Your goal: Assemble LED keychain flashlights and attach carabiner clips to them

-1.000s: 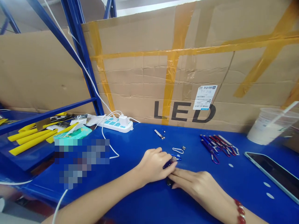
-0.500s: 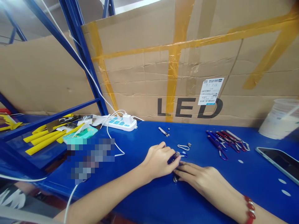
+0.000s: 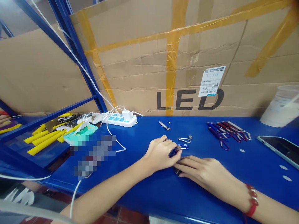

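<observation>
My left hand (image 3: 162, 154) is closed round a short dark blue tube (image 3: 173, 151), its metallic end tilted up to the right. Against it lie the fingertips of my right hand (image 3: 203, 172), long fingers pressed together over a small dark shiny piece (image 3: 177, 170) on the table, mostly hidden. Just beyond the hands are a blue carabiner (image 3: 184, 147), a silver carabiner (image 3: 184, 140) and a small metal cap (image 3: 190, 137). Farther back lies a silver tube (image 3: 163, 125) with tiny metal bits beside it. Several coloured tubes with carabiners (image 3: 218, 133) are lined up at the right.
A phone (image 3: 277, 149) and a plastic cup (image 3: 279, 107) are at the right. A white power strip (image 3: 120, 119) with cables stands at the back, before a large cardboard box (image 3: 140, 77). Yellow tubes (image 3: 46, 141) and a green packet (image 3: 81, 133) lie left; another person's hand (image 3: 4, 119) shows at the edge.
The camera view has shifted a little. Both hands stay close together with the blue tube in my left; my right fingers now cover more of the small dark piece.
</observation>
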The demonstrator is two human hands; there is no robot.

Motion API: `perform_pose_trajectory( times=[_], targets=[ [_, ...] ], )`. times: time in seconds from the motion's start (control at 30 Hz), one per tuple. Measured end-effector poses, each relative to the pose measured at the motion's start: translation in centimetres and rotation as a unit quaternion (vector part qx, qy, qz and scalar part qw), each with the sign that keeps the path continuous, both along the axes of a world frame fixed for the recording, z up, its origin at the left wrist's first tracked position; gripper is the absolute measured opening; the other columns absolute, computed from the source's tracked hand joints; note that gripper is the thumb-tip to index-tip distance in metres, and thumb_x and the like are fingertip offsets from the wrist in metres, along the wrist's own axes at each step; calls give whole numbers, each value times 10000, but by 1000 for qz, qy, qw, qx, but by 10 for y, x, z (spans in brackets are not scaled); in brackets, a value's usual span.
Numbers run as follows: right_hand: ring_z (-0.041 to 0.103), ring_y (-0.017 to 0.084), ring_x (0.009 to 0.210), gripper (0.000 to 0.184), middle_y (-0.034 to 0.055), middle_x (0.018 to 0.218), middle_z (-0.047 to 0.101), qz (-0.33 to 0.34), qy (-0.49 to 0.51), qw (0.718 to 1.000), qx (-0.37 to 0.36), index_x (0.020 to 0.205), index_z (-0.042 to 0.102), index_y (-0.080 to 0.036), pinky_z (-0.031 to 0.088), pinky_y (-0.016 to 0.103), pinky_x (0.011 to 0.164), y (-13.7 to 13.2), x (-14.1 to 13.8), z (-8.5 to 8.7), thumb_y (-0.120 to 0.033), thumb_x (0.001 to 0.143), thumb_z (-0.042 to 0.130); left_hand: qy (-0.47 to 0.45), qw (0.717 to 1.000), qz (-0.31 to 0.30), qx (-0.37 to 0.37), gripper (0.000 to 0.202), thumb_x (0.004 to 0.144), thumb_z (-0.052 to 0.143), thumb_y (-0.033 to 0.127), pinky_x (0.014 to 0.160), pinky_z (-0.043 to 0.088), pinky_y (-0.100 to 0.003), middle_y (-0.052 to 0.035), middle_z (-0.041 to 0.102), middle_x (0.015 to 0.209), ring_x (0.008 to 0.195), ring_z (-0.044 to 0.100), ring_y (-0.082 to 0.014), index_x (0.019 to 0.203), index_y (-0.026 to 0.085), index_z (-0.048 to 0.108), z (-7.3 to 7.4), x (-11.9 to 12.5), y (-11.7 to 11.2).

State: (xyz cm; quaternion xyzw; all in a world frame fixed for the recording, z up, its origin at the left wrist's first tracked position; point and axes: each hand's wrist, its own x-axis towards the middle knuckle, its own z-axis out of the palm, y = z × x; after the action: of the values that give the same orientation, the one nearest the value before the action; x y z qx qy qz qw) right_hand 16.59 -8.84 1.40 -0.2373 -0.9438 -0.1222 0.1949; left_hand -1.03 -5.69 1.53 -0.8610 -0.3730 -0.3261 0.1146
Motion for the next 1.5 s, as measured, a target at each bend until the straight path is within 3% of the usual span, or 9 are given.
perform_pose_trajectory(
  times=[0.17, 0.37, 0.5, 0.77, 0.93, 1.1, 1.3, 1.5],
  targets=[
    [617, 113, 725, 368, 14, 852, 672, 17, 3, 1000, -5, 962, 646, -232, 480, 210, 553, 0, 0, 0, -218, 953, 278, -8, 1000, -4, 18, 224, 785, 508, 299, 507, 404, -219, 1, 609, 570, 595, 523, -120, 619, 176, 594, -2, 0, -1],
    [611, 113, 682, 463, 12, 795, 673, 7, 26, 1000, -6, 827, 663, -226, 450, 211, 522, 2, 0, 1, -306, 959, 226, -6, 999, 10, 52, 247, 755, 505, 276, 480, 374, -228, 2, 572, 518, 568, 502, -125, 533, 172, 527, 0, 0, -2],
    [611, 108, 668, 455, -1, 814, 673, 6, 20, 1000, -15, 872, 664, -238, 448, 216, 512, 3, 0, -1, -318, 959, 225, -9, 998, 18, 64, 212, 742, 486, 243, 488, 383, -230, 1, 576, 527, 568, 508, -125, 544, 176, 519, 4, -1, -1],
    [623, 124, 707, 395, 34, 825, 668, -29, 10, 1000, 4, 1066, 616, -199, 457, 212, 559, 2, 1, -2, -359, 947, 275, -30, 997, 69, 12, 192, 789, 481, 247, 511, 390, -219, 19, 649, 607, 596, 550, -123, 650, 179, 594, 2, -5, 9],
    [607, 152, 874, 368, 72, 988, 640, -5, -8, 998, -57, 1214, 520, -191, 501, 256, 691, -2, -3, 3, -324, 942, 310, -17, 994, 107, -26, 207, 797, 473, 274, 509, 373, -217, 17, 645, 609, 596, 570, -129, 671, 189, 614, 0, -7, 13],
    [576, 154, 970, 316, 45, 1091, 606, 56, -30, 990, -125, 1175, 549, -228, 499, 293, 791, -6, -5, 5, -290, 927, 363, -6, 989, 135, -58, 209, 795, 460, 289, 530, 377, -219, 9, 650, 619, 595, 593, -137, 717, 196, 630, 1, -7, 14],
    [588, 159, 932, 297, 42, 1025, 632, 65, -11, 993, -93, 1115, 594, -225, 504, 295, 766, -7, -4, 5, -257, 925, 368, 4, 986, 147, -74, 207, 775, 451, 298, 519, 368, -225, -11, 634, 609, 581, 594, -152, 733, 197, 627, 3, -7, 11],
    [575, 169, 970, 319, 50, 1089, 615, 58, -26, 995, -72, 1174, 558, -233, 499, 313, 770, -7, -5, 3, -253, 930, 354, 19, 987, 140, -72, 264, 786, 424, 312, 485, 338, -220, -25, 596, 554, 527, 564, -140, 618, 174, 574, 5, -6, 10]
  ],
)
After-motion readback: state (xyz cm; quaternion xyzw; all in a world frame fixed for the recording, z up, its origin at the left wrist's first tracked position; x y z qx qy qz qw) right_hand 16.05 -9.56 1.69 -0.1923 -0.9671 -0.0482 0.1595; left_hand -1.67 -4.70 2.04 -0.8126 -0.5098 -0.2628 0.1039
